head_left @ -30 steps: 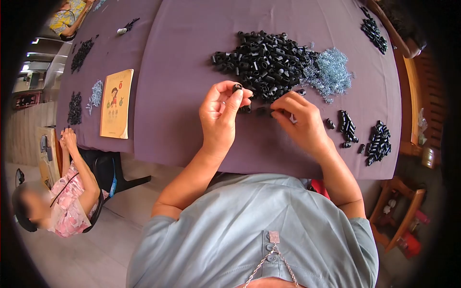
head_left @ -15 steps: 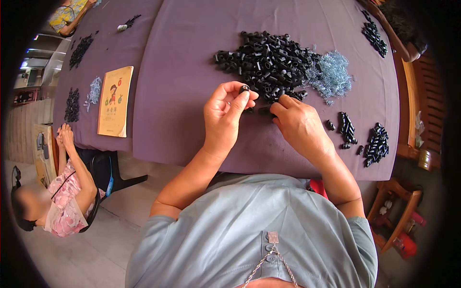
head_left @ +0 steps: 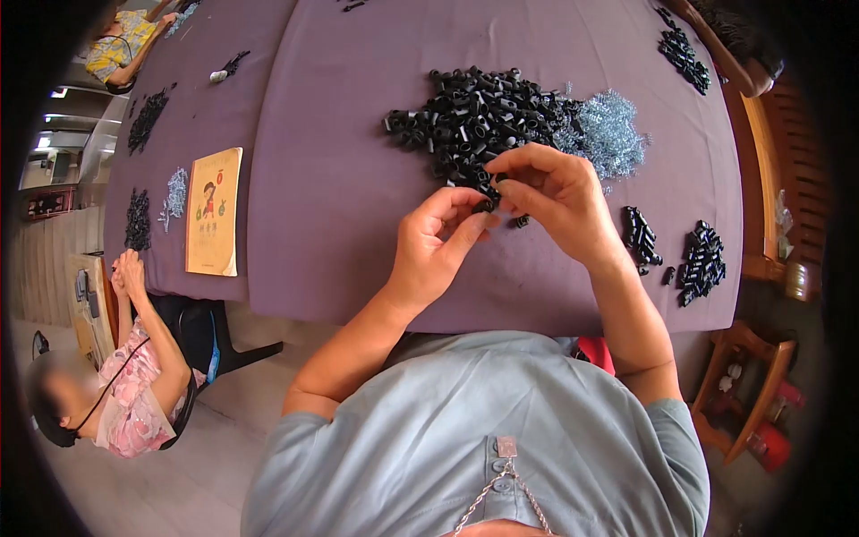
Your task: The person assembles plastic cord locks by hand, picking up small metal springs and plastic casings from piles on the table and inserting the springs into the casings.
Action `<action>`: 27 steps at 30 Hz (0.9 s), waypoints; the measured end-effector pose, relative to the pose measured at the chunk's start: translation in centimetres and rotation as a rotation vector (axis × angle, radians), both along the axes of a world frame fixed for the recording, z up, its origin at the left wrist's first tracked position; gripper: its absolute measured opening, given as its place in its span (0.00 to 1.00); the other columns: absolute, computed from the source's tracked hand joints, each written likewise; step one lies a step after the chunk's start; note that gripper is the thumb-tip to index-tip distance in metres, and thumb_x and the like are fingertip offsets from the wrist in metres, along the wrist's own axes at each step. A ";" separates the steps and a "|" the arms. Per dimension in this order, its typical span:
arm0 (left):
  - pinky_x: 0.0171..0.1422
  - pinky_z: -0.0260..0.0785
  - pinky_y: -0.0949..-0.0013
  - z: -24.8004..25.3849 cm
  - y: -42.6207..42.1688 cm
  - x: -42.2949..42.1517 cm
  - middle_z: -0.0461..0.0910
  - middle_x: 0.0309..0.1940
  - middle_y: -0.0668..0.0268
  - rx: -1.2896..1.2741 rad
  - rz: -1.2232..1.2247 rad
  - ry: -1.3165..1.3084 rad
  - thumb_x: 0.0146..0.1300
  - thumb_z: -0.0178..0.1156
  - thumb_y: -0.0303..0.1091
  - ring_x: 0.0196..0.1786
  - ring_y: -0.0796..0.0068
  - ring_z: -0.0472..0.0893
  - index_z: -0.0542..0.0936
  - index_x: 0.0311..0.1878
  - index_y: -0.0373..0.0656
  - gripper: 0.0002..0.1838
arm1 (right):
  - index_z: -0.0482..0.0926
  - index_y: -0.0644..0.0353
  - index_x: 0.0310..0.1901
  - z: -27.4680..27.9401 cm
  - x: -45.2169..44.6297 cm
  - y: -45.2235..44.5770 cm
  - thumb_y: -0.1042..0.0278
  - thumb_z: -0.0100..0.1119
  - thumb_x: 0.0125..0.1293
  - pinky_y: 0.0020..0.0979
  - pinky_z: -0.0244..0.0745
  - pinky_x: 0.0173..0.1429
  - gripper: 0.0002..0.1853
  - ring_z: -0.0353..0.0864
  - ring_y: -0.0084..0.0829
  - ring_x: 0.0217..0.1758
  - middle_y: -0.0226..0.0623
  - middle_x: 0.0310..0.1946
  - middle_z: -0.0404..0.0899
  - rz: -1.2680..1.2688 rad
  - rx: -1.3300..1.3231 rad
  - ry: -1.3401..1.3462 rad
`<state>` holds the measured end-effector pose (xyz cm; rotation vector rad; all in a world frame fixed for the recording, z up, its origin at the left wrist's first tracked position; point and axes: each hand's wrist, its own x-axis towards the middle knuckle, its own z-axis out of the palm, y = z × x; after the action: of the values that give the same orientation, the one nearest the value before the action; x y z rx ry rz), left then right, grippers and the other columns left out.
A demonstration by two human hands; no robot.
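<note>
R hand (head_left: 562, 199) had risen and closed in on L hand (head_left: 429, 251) since the earlier frame, and L hand had shifted right to meet it. Both were now close together over the purple-clothed table (head_left: 331, 242), at the near edge of the main heap. L fingers were clamped on a small black pc (head_left: 483, 207); R fingers appeared pinched on a 2nd black pc (head_left: 499, 178), v. near the first. Couldn't tell if the 2 pcs touched.

Progress, judged by the piles: a modest amt looked done, w/ an inner pile (head_left: 641, 237) and an outer pile (head_left: 701, 264) of black pcs set apart at right. Much seemed left: a big heap of loose black pcs (head_left: 483, 125), w/ a tangle of blue-grey coils (head_left: 613, 134) against its right side.

Elsewhere on the table: a yellow booklet (head_left: 213, 215) w/ a cartoon figure lay at left; beyond it, a smaller coil pile (head_left: 174, 197) and a side pile of black pcs (head_left: 138, 219). Co-worker in pink (head_left: 134, 394) sat at left, hands together; another in yellow (head_left: 121, 52) was at top left. Rm: pale floor (head_left: 242, 430), black chair (head_left: 192, 318), wooden stand (head_left: 764, 390) nr the right edge.
</note>
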<state>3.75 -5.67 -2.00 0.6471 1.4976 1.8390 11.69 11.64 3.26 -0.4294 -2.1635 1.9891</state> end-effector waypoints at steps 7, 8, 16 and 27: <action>0.51 0.80 0.70 0.0 -0.1 -0.4 0.85 0.43 0.60 -0.035 0.000 -0.003 0.72 0.59 0.27 0.46 0.73 0.85 0.78 0.52 0.33 0.10 | 0.83 0.64 0.48 -3.1 0.1 0.3 0.75 0.60 0.70 0.22 0.77 0.37 0.08 0.80 0.17 0.33 0.27 0.32 0.82 -0.007 -0.203 0.030; 0.50 0.80 0.70 -0.1 0.0 -0.4 0.85 0.43 0.60 -0.024 0.002 -0.005 0.72 0.59 0.27 0.46 0.73 0.85 0.78 0.52 0.33 0.10 | 0.83 0.64 0.49 -3.0 0.1 0.4 0.75 0.60 0.71 0.22 0.77 0.38 0.08 0.80 0.17 0.32 0.27 0.32 0.82 0.025 -0.191 0.019; 0.50 0.80 0.72 0.0 0.3 -0.2 0.85 0.42 0.63 -0.013 0.014 -0.026 0.73 0.60 0.28 0.44 0.79 0.84 0.78 0.52 0.34 0.10 | 0.82 0.66 0.50 -2.3 0.2 0.6 0.76 0.60 0.71 0.22 0.79 0.41 0.09 0.80 0.17 0.34 0.29 0.34 0.82 0.070 -0.283 0.004; 0.47 0.79 0.73 -0.1 0.1 -0.2 0.85 0.41 0.59 -0.043 -0.020 -0.030 0.72 0.60 0.26 0.43 0.75 0.85 0.79 0.52 0.32 0.10 | 0.83 0.67 0.45 -2.7 0.5 1.4 0.77 0.62 0.69 0.22 0.79 0.41 0.06 0.82 0.18 0.36 0.30 0.33 0.84 0.114 -0.247 -0.019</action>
<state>3.55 -5.56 -2.05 0.6092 1.5008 1.7891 12.14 13.08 0.56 -0.3661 -2.0009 2.3356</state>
